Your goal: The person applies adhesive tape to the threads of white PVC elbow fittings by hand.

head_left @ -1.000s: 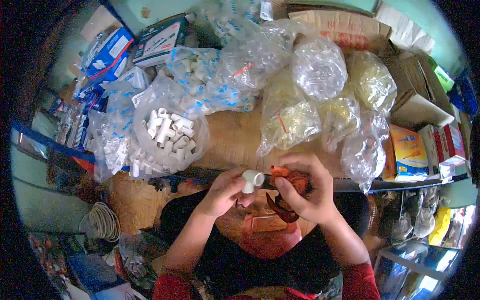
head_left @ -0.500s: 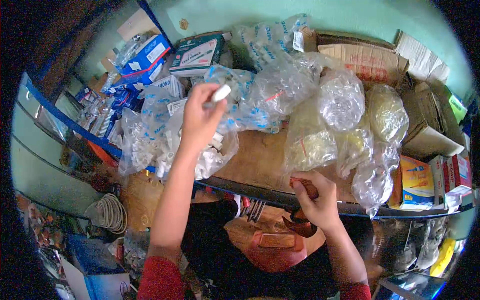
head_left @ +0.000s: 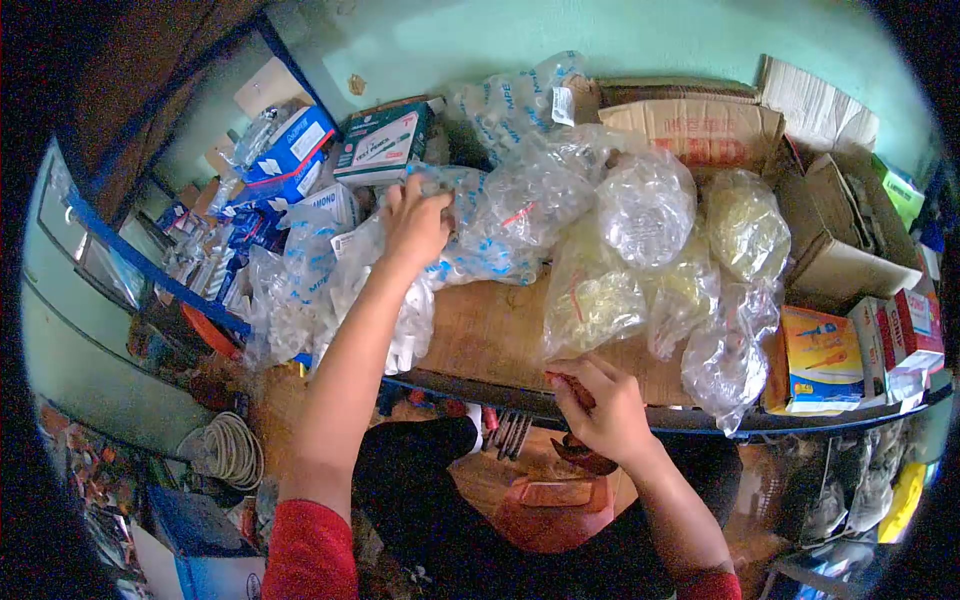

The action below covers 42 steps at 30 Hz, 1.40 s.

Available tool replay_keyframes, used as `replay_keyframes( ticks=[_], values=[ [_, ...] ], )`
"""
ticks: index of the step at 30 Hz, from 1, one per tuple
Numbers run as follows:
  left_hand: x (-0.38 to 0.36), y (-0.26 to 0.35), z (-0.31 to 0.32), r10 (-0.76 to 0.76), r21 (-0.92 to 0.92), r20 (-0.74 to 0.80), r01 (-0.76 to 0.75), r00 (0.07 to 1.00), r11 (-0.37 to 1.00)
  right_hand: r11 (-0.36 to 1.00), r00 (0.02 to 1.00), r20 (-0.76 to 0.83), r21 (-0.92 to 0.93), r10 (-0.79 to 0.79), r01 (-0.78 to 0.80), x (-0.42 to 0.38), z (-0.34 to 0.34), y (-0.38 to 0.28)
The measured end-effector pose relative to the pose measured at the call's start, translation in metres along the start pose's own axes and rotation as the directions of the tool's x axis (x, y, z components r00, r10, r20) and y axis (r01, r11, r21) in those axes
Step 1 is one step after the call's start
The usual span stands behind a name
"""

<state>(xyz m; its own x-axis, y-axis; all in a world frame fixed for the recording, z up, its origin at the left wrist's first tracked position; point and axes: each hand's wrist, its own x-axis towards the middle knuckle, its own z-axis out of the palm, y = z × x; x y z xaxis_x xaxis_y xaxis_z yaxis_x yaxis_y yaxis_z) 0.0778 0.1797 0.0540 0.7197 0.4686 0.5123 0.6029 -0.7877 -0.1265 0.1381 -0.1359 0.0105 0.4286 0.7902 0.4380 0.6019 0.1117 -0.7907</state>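
Observation:
My left hand (head_left: 415, 228) reaches over the clear plastic bags with blue print (head_left: 490, 255), at the left of the bench. Its fingers are spread and slightly bent, and no object shows between them. Below that wrist lies a clear bag of white plastic fittings (head_left: 405, 325). At the bench's front edge, my right hand (head_left: 610, 410) is closed on a small reddish-brown piece (head_left: 562, 378), mostly hidden by the fingers. Just beyond it rests a clear bag with yellowish contents (head_left: 600, 305).
More filled clear bags (head_left: 650, 210) stand along the bench (head_left: 480, 325). Cardboard boxes (head_left: 850, 265) and a yellow-and-blue box (head_left: 822, 355) are at right. A green test-pencil box (head_left: 385, 140) and blue boxes (head_left: 290, 145) sit at back left. Coiled cable (head_left: 230, 450) lies lower left.
My left hand held up a white piece, which no longer shows; its fingers have spread over the bags. The right hand stays closed at the bench edge. The view has shifted slightly.

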Motion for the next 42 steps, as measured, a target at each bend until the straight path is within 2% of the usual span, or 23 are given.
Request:
replay_keyframes(
  ticks=[2,5,6,9,10,13,14,17,21,23,24,27,30,33,34,35,38,39,40,41,42],
  values=[
    [0.0,0.004,-0.002,0.116,0.134,-0.07,-0.105,0.991,0.985,1.0,1.0,-0.015,0.03,-0.008,0.008,0.0,0.0,0.002],
    [-0.003,0.006,-0.007,0.141,0.109,-0.17,-0.124,0.975,0.986,0.997,0.996,-0.082,0.07,-0.028,0.034,0.001,0.001,0.008],
    [-0.006,0.004,-0.008,0.129,0.013,-0.227,-0.129,0.965,0.992,0.997,0.997,-0.078,0.074,0.01,-0.005,0.001,0.0,0.008],
    [-0.012,-0.003,-0.003,0.214,-0.035,-0.125,-0.22,0.969,0.975,0.991,0.994,-0.06,0.102,0.091,-0.085,0.001,0.001,0.007],
    [-0.013,-0.004,0.002,0.212,-0.075,-0.098,-0.22,0.972,0.973,0.989,0.993,-0.063,0.117,0.097,-0.089,0.001,0.003,0.008],
    [-0.007,-0.004,-0.003,0.213,-0.043,0.016,-0.212,0.977,0.976,0.988,0.993,-0.043,0.117,0.109,-0.103,0.005,0.005,0.006],
    [-0.003,-0.001,-0.003,0.2,-0.026,-0.018,-0.2,0.98,0.979,0.988,0.993,-0.029,0.11,0.116,-0.112,0.005,0.006,0.005],
    [0.012,0.003,-0.005,0.263,0.046,0.019,-0.263,0.965,0.964,0.983,0.991,-0.028,0.14,0.128,-0.123,0.007,0.009,0.009],
    [0.014,-0.011,-0.001,0.226,-0.045,-0.066,-0.229,0.972,0.972,0.974,0.99,-0.046,0.189,0.136,-0.125,0.006,0.009,0.013],
    [0.005,-0.022,-0.004,0.16,-0.132,-0.039,-0.164,0.986,0.978,0.977,0.993,-0.044,0.187,0.108,-0.098,0.006,0.012,0.014],
    [0.003,-0.026,0.001,0.131,-0.202,-0.017,-0.131,0.991,0.97,0.972,0.989,-0.022,0.189,0.143,-0.136,0.005,0.013,0.011],
    [0.01,-0.022,0.012,0.0,-0.174,0.117,0.02,0.993,0.985,0.965,0.98,0.026,0.167,0.198,-0.2,0.009,0.009,0.003],
    [0.017,-0.007,0.014,-0.091,-0.117,0.062,0.098,0.994,0.988,0.967,0.981,0.014,0.166,0.196,-0.195,0.009,0.012,0.006],
    [0.02,-0.006,0.005,-0.118,-0.25,-0.053,0.101,0.992,0.963,0.965,0.984,-0.007,0.192,0.181,-0.176,0.01,0.011,0.01],
    [0.018,-0.009,-0.001,-0.133,-0.426,-0.081,0.087,0.988,0.901,0.961,0.982,-0.009,0.205,0.191,-0.185,0.01,0.009,0.01],
    [0.006,-0.016,-0.008,-0.098,-0.517,-0.146,0.009,0.984,0.856,0.955,0.979,-0.011,0.221,0.203,-0.196,0.009,0.009,0.009],
    [-0.039,0.013,-0.065,-0.206,-0.79,-0.03,0.103,0.978,0.604,0.862,0.951,0.009,0.421,0.308,-0.283,0.006,0.008,0.006],
    [-0.056,0.032,-0.079,-0.24,-0.925,0.115,0.192,0.964,0.327,0.844,0.955,0.019,0.462,0.297,-0.272,0.008,0.003,-0.001],
    [-0.07,0.051,-0.088,-0.231,-0.963,0.26,0.27,0.937,0.01,0.812,0.952,0.044,0.511,0.304,-0.283,0.009,0.002,-0.003],
    [-0.084,0.061,-0.091,-0.081,-0.932,0.354,0.344,0.932,-0.114,0.779,0.947,0.07,0.551,0.314,-0.299,0.007,0.001,-0.003],
    [-0.098,0.071,-0.085,0.018,-0.875,0.42,0.41,0.907,-0.258,0.765,0.951,0.02,0.589,0.309,-0.261,0.005,0.001,-0.004]
  ],
)
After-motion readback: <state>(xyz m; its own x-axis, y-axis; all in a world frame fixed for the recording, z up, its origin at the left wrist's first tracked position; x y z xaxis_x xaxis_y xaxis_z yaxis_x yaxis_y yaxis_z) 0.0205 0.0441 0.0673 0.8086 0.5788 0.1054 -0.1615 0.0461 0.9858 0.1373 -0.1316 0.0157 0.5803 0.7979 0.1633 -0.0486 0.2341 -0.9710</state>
